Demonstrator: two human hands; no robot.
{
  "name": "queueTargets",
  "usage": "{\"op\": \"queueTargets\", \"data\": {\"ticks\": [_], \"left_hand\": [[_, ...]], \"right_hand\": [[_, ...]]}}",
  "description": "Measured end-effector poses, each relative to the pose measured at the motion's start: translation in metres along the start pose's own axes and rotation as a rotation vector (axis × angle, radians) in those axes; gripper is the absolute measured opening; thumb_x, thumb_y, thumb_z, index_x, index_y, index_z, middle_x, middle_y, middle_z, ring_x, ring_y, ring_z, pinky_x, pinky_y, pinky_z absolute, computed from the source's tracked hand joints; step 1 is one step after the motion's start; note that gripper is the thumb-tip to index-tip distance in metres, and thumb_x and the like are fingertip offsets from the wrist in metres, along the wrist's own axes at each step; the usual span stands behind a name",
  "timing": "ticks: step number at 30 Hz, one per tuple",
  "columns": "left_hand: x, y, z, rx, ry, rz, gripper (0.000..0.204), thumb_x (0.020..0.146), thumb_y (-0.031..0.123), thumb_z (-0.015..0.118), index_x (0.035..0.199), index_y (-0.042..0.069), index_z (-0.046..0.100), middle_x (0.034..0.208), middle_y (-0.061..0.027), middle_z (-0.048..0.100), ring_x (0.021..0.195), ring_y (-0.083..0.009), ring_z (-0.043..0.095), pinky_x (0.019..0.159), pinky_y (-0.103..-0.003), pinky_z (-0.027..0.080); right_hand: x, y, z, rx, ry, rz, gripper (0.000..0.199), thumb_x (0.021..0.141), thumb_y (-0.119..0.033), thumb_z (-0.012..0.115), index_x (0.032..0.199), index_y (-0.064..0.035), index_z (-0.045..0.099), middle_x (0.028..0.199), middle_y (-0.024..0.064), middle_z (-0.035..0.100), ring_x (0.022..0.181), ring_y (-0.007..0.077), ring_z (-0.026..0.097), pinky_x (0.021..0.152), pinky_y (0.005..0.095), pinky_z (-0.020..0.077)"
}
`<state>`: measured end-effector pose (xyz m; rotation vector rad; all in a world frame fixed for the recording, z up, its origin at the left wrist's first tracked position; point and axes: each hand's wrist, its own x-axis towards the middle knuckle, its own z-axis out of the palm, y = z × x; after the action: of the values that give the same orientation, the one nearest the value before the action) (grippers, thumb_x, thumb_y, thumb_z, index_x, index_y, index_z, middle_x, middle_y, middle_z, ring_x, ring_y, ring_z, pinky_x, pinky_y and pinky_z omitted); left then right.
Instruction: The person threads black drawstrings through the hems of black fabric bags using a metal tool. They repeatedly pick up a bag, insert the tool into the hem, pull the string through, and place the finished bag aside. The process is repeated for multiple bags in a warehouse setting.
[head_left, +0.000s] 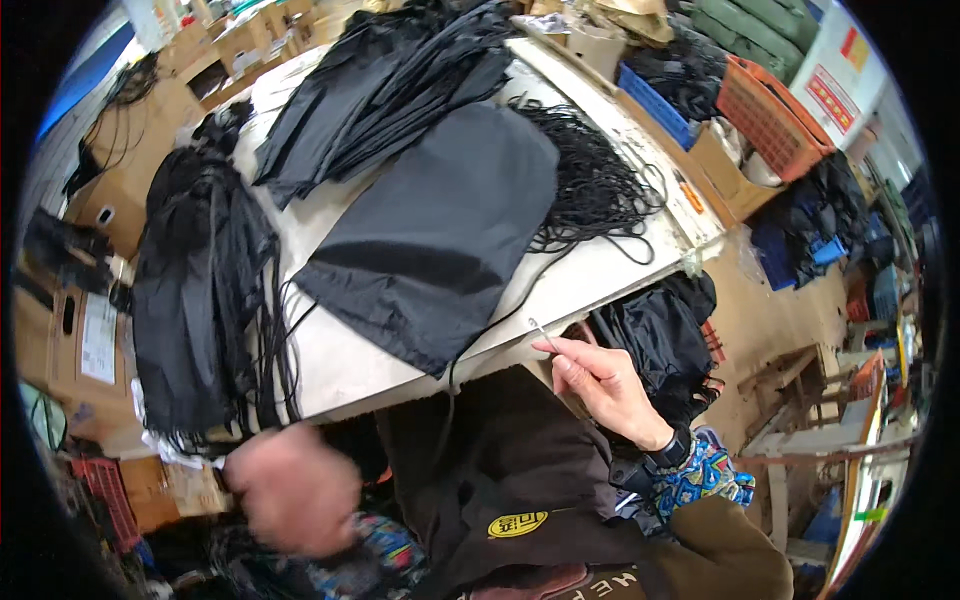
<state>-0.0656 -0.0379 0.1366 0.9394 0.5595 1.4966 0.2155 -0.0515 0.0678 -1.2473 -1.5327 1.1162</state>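
Observation:
My right hand is at the table's near edge, thumb and forefinger pinching a thin metal rod with a small looped tip. Low on the left, my left hand is smeared by motion, so its fingers cannot be read. Between and beyond the hands, a flat black fabric bag lies slantwise on the white table, a cord trailing from its near end. A tangle of black cords sits against the bag's right side. Nearest to my left hand, a bundle of black bags with cords hangs over the table's left edge.
More black fabric pieces are piled at the back. An orange-handled cutter rests at the right edge. Past it stand an orange crate, a blue bin and a cardboard box. Black fabric is heaped below the table's right corner.

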Motion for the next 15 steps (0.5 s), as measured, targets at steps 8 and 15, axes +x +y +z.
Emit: {"op": "queueTargets", "data": {"ticks": [8,15], "left_hand": [[-0.031,-0.113,-0.007,-0.077,0.149,-0.61,0.017,0.091,0.008,0.057,0.102,-0.004,0.062,0.067,0.0058,0.049,0.049,0.0015,0.031,0.041,-0.018,0.019],[-0.035,-0.116,-0.006,0.272,0.157,-0.445,0.013,0.089,0.005,0.061,0.097,-0.004,0.065,0.077,0.0014,0.062,0.062,-0.0009,0.049,0.054,-0.016,0.038]], "right_hand": [[-0.004,-0.004,0.019,-0.1,-0.34,0.185,0.033,0.093,-0.007,0.049,0.125,-0.0072,0.055,0.067,0.0053,0.059,0.056,0.0091,0.053,0.055,0.0243,0.0451],[-0.01,-0.001,0.024,0.001,-0.42,0.287,0.027,0.097,-0.013,0.046,0.12,-0.0072,0.057,0.065,0.0028,0.059,0.053,0.0081,0.051,0.051,0.0238,0.0413]]}}
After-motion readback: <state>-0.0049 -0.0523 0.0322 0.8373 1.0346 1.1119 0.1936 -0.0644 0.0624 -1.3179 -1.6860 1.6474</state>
